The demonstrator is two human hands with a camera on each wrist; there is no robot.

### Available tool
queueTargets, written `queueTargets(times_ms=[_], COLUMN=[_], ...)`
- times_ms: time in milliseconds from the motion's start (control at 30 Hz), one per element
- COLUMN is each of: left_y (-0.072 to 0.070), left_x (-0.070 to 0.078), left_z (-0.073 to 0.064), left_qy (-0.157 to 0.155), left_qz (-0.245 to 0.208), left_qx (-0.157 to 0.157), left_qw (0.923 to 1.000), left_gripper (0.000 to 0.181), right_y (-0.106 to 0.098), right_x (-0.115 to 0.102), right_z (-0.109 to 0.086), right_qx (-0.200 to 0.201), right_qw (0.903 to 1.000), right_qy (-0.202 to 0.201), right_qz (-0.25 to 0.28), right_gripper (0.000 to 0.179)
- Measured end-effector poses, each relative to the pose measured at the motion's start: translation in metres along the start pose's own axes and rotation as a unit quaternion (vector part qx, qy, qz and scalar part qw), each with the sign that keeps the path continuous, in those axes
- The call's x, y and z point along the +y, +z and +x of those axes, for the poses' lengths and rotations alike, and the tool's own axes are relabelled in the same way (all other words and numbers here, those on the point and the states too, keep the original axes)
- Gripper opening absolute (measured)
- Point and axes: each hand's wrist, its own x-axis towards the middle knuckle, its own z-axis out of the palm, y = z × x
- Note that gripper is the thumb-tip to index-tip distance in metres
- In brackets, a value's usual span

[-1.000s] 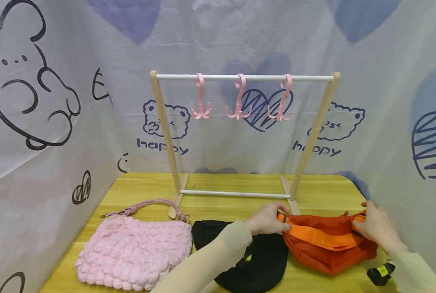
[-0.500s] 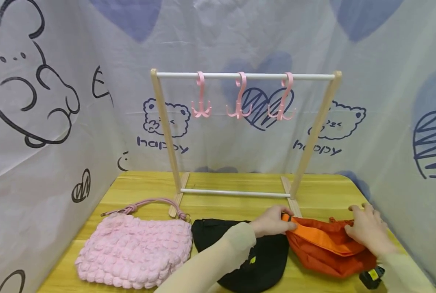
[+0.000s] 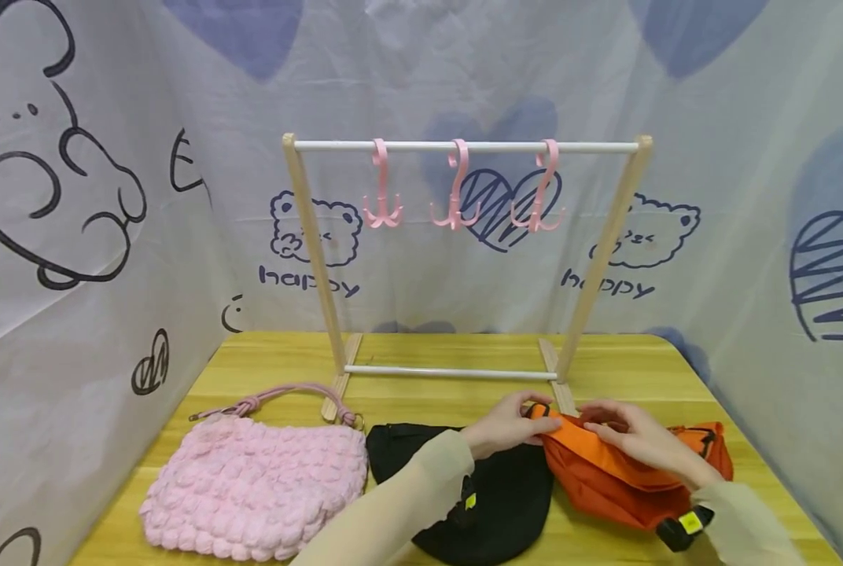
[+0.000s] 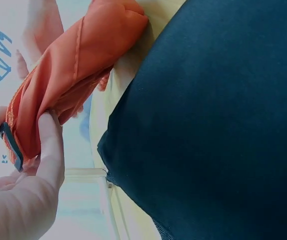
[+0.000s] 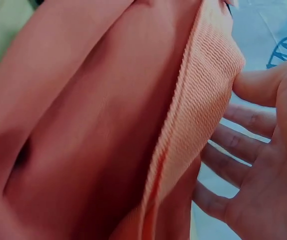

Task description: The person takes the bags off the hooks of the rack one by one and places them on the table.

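Observation:
An orange-red waist bag (image 3: 623, 494) with a bright orange webbing strap (image 3: 598, 448) lies at the right of the table. My left hand (image 3: 504, 424) pinches its left end, where the strap meets a dark buckle piece (image 4: 12, 147). My right hand (image 3: 644, 440) is at the strap near the bag's middle. In the right wrist view its thumb (image 5: 258, 86) meets the strap's edge, while the spread fingers reach behind the bag, their tips hidden. Beneath my left forearm is a black cap-like item (image 3: 495, 507), large in the left wrist view.
A pink puffy handbag (image 3: 259, 487) lies at the left, its handle toward the back. Behind stands a wooden rack with a white top rod (image 3: 421, 146) carrying pink hooks (image 3: 457, 192). One rack foot (image 3: 561, 393) comes close to my left hand. Printed cloth walls surround the table.
My right hand has let go of the bag's right end and moved left to the middle of the strap. The left hand keeps its pinch. The bag's right end now sits folded behind my right wrist.

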Motion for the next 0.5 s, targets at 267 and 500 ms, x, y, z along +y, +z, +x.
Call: queueTargets(times_ms=[267, 500], left_y=[-0.006, -0.029], left_x=[-0.004, -0.005], left_z=[-0.008, -0.034], left_qy=[0.011, 0.029], left_qz=[0.058, 0.298], left_qx=[-0.006, -0.011], left_qw=[0.9982, 0.9540], left_gripper=[0.048, 0.055], right_y=[0.009, 0.003], right_x=[0.004, 0.002], right_z=[0.013, 0.012], right_qx=[0.001, -0.020], right_qw=[0.9984, 0.9989], right_qy=[-0.046, 0.006], right_qz=[-0.032, -0.042], right_gripper=[0.020, 0.021])
